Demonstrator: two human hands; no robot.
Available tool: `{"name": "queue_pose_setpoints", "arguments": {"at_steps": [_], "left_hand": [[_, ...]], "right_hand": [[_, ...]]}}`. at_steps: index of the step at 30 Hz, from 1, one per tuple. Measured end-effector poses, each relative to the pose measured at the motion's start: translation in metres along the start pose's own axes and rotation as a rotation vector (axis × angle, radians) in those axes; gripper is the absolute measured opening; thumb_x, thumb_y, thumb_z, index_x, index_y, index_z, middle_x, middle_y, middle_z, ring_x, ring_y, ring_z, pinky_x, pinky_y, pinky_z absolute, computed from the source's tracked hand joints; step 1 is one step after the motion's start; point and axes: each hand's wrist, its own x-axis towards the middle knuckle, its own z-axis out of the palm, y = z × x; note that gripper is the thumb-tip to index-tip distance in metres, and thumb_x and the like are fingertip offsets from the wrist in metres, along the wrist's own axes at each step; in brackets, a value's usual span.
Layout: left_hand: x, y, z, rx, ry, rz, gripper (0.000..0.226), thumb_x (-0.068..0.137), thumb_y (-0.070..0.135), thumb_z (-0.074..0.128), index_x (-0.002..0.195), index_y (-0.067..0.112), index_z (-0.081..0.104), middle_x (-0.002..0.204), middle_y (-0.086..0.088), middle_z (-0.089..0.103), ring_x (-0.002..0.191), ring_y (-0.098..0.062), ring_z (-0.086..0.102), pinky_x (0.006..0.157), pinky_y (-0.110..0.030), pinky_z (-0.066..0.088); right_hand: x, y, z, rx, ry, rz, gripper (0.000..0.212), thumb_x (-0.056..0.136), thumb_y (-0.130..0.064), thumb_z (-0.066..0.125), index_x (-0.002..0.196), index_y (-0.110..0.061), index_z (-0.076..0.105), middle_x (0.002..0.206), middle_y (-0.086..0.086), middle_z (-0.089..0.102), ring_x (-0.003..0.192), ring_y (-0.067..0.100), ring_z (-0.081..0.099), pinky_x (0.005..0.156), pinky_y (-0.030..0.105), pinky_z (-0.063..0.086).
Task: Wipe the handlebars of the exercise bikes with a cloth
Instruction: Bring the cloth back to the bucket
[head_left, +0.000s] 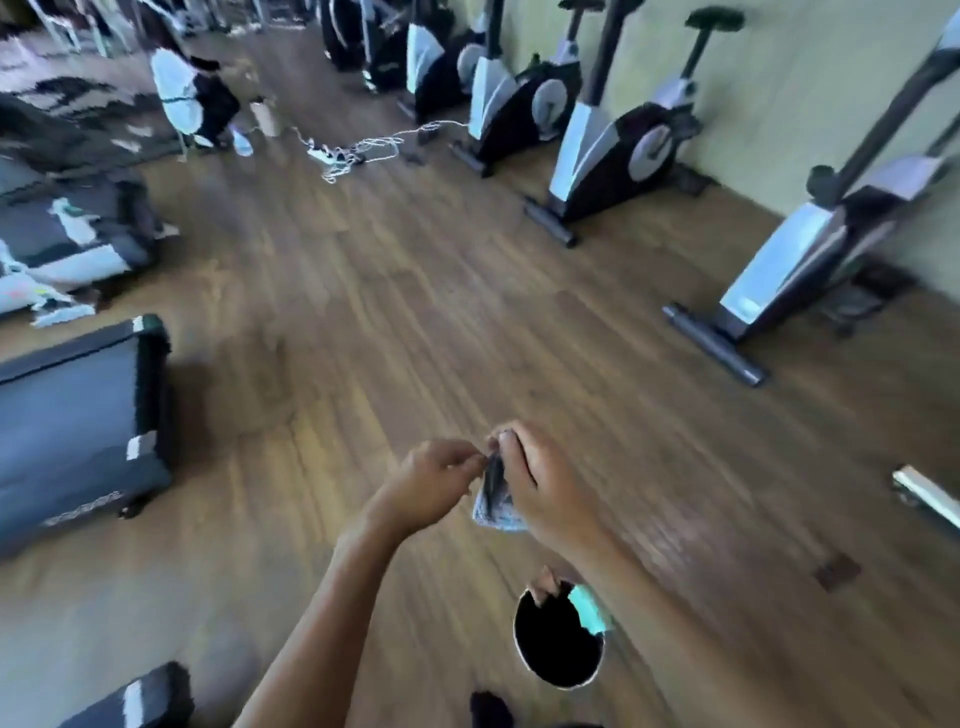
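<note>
Clearly the cloth (497, 500) is limp and light, a soft bunched rag that hangs lengthwise downward between both hands, its loose end toward the wooden floor (395, 312); it would best be taken by a gathered fistful so a flat pad can wrap a bar. At its top edge the left hand (434, 488) pinches it with fingertips, and the right hand (540, 483), just beside, has its fingers curled around the upper bunch. Well apart from the cloth, exercise bikes (613, 150) stand in a row along the wall, handlebars out of view
</note>
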Motion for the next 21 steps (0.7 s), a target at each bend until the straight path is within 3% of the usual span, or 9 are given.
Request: {"name": "queue_pose_setpoints", "arguments": {"at_steps": [3, 5, 6, 9, 12, 15, 17, 21], "left_hand": [[0.026, 0.02, 0.008, -0.092, -0.211, 0.067, 0.03, 0.099, 0.006, 0.054, 0.073, 0.007, 0.068, 0.074, -0.011, 0.071, 0.068, -0.018, 0.068, 0.065, -0.024, 0.054], [0.043, 0.026, 0.019, -0.092, -0.325, 0.119, 0.019, 0.093, 0.023, 0.063, 0.076, 0.015, 0.067, 0.074, 0.0, 0.069, 0.075, -0.016, 0.066, 0.073, -0.03, 0.053], [0.05, 0.029, 0.023, -0.073, -0.38, 0.157, 0.018, 0.084, 0.037, 0.065, 0.081, 0.019, 0.068, 0.079, 0.007, 0.07, 0.08, -0.013, 0.066, 0.077, -0.03, 0.051], [0.07, 0.038, 0.034, 0.004, -0.576, 0.299, 0.051, 0.07, 0.06, 0.064, 0.109, 0.028, 0.07, 0.102, 0.009, 0.075, 0.097, -0.012, 0.07, 0.087, -0.034, 0.055], [0.086, 0.049, 0.046, 0.105, -0.715, 0.425, 0.045, 0.078, 0.053, 0.065, 0.113, 0.025, 0.07, 0.104, 0.006, 0.076, 0.099, -0.01, 0.071, 0.089, -0.036, 0.056], [0.084, 0.061, 0.056, 0.168, -0.8, 0.576, 0.007, 0.091, 0.029, 0.07, 0.086, 0.025, 0.069, 0.072, 0.014, 0.071, 0.068, 0.007, 0.064, 0.064, -0.024, 0.05], [0.08, 0.067, 0.062, 0.173, -0.848, 0.654, 0.02, 0.093, 0.009, 0.064, 0.079, 0.023, 0.066, 0.064, 0.016, 0.065, 0.06, 0.004, 0.058, 0.062, -0.025, 0.045], [0.062, 0.073, 0.069, 0.119, -0.925, 0.742, 0.008, 0.083, 0.019, 0.06, 0.084, 0.012, 0.064, 0.072, 0.004, 0.061, 0.062, -0.004, 0.051, 0.065, -0.031, 0.042]], "right_hand": [[-0.004, 0.008, -0.01, 0.001, 0.161, 0.147, 0.025, 0.109, -0.025, 0.038, 0.1, -0.02, 0.061, 0.091, -0.008, 0.064, 0.086, 0.004, 0.06, 0.076, 0.012, 0.041], [-0.01, 0.01, -0.017, -0.01, 0.286, 0.234, 0.028, 0.109, -0.027, 0.037, 0.099, -0.02, 0.062, 0.091, -0.009, 0.065, 0.086, 0.003, 0.06, 0.077, 0.014, 0.042], [-0.014, 0.01, -0.019, -0.005, 0.354, 0.277, 0.03, 0.109, -0.028, 0.037, 0.098, -0.018, 0.063, 0.091, -0.008, 0.066, 0.087, 0.003, 0.06, 0.077, 0.014, 0.042], [-0.026, 0.004, -0.024, 0.051, 0.533, 0.407, 0.03, 0.111, -0.021, 0.038, 0.103, -0.013, 0.065, 0.092, -0.005, 0.068, 0.086, -0.003, 0.061, 0.077, 0.008, 0.04], [-0.034, -0.007, -0.02, 0.09, 0.721, 0.476, 0.031, 0.111, -0.017, 0.038, 0.108, -0.009, 0.067, 0.096, 0.0, 0.07, 0.087, -0.001, 0.062, 0.08, 0.012, 0.043], [-0.046, -0.015, -0.006, 0.204, 1.022, 0.472, 0.036, 0.108, -0.025, 0.038, 0.107, -0.009, 0.07, 0.103, 0.008, 0.073, 0.098, 0.011, 0.068, 0.092, 0.027, 0.051], [-0.057, -0.025, 0.005, 0.348, 1.214, 0.447, 0.036, 0.106, -0.027, 0.039, 0.108, -0.01, 0.071, 0.107, 0.013, 0.073, 0.102, 0.025, 0.069, 0.095, 0.038, 0.052], [-0.091, -0.048, 0.02, 0.702, 1.524, 0.4, 0.025, 0.108, -0.015, 0.045, 0.109, -0.009, 0.069, 0.1, 0.007, 0.075, 0.094, 0.022, 0.069, 0.081, 0.034, 0.056]]}}
